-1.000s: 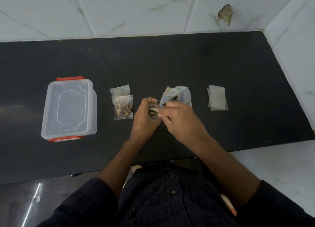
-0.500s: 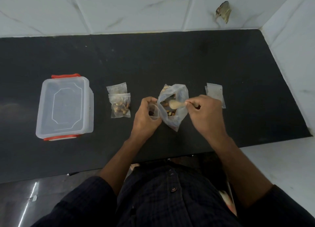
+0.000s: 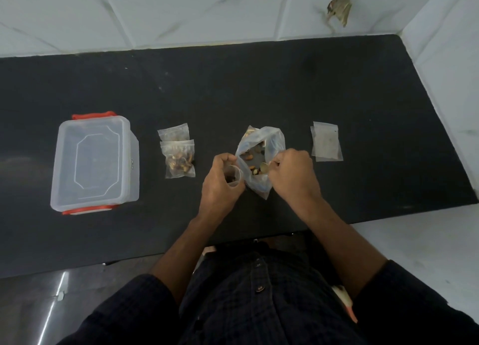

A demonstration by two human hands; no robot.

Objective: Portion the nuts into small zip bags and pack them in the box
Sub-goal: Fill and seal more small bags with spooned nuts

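Head view: the left hand [image 3: 220, 186] grips a small zip bag [image 3: 234, 176], mouth held open, near the middle of the dark surface [image 3: 285, 85]. The right hand [image 3: 293, 174] pinches a small spoon [image 3: 265, 167] inside the large nut bag [image 3: 261, 158], just beside the small bag. Two filled zip bags [image 3: 178, 154] lie toward the left edge, next to the closed box [image 3: 94, 160]. Empty zip bags [image 3: 326, 142] lie toward the right edge.

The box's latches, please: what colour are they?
Red-orange latches on the clear plastic box, seen in the head view.
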